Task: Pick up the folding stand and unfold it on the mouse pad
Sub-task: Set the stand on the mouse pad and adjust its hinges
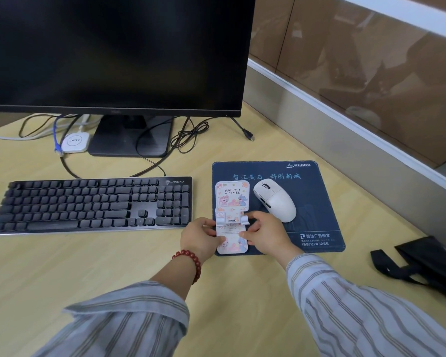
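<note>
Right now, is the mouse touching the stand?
No, the mouse lies on the pad right of the stand, with a gap between them.

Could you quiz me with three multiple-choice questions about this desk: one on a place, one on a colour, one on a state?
1. Where does the stand lie?
A. on the keyboard
B. on the mouse pad's left part
C. under the monitor

2. What colour is the mouse?
A. white
B. red
C. black

3. How is the monitor?
A. showing a picture
B. dark
C. tipped over

Answers: B, it rests on the mouse pad beside the mouse, held by the left hand and right hand; A, its shell is white; B, its screen is black.
</note>
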Demonstrator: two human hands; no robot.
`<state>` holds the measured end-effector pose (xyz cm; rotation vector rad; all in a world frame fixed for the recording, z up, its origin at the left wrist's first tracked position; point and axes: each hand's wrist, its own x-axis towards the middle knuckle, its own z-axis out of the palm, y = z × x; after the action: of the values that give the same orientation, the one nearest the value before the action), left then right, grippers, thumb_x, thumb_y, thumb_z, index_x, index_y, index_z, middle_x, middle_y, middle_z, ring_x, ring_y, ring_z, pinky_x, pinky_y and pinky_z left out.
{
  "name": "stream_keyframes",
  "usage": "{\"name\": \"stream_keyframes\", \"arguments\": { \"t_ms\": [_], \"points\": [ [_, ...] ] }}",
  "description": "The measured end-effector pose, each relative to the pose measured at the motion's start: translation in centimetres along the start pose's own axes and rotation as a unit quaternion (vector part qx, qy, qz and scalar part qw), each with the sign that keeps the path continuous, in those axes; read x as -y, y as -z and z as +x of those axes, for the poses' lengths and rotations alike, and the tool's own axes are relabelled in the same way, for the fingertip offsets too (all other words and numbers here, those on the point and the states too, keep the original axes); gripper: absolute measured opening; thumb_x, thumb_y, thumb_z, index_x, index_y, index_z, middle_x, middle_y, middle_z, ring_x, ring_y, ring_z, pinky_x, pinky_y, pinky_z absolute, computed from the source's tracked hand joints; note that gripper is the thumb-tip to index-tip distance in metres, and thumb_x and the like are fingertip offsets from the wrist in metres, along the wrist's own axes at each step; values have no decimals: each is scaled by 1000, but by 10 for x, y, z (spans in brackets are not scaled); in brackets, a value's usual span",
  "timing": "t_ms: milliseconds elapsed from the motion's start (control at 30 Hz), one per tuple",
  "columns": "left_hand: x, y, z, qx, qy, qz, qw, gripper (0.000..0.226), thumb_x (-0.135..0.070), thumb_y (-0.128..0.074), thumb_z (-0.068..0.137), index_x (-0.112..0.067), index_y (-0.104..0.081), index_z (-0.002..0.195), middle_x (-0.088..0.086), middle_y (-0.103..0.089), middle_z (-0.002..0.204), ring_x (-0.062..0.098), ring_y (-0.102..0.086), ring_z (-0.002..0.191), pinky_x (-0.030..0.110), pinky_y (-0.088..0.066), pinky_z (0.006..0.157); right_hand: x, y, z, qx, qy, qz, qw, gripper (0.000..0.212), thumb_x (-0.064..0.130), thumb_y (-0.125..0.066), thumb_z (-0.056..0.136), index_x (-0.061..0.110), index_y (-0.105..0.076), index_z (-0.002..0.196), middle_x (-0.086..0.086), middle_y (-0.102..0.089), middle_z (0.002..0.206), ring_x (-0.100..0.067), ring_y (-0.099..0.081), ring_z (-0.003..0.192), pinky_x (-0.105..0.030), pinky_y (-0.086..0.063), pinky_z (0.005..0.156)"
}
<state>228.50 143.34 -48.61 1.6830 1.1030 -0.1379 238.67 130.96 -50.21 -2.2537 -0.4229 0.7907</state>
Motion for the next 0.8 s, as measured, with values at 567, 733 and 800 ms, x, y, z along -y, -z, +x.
{"name": "stream_keyframes", "arguments": {
  "t_ms": [567,733,800],
  "points": [
    [-2,5,5,19,21,-40,999,31,-2,-77,68,-24,-56,72,0,-66,72,25,-70,89,43,-58,84,-2,-5,-6,-12,-28,75,997,37,2,-69,78,16,-69,113,7,-58,59,-33,-70,86,-45,-58,84],
    [1,5,0,6,25,-52,998,31,-3,-77,68,-25,-56,72,-4,-65,66,25,-70,87,42,-57,84,-2,-3,-2,10,-16,64,998,42,3,-69,77,20,-68,116,4,-55,60,-23,-64,76,-46,-57,85],
    [2,5,-1,-1,17,-43,999,30,-4,-76,68,-26,-56,72,-5,-68,68,23,-71,86,41,-57,85,-1,-2,-1,17,-19,68,997,45,4,-69,77,20,-66,119,3,-58,62,-22,-65,76,-45,-57,86]
  ]
}}
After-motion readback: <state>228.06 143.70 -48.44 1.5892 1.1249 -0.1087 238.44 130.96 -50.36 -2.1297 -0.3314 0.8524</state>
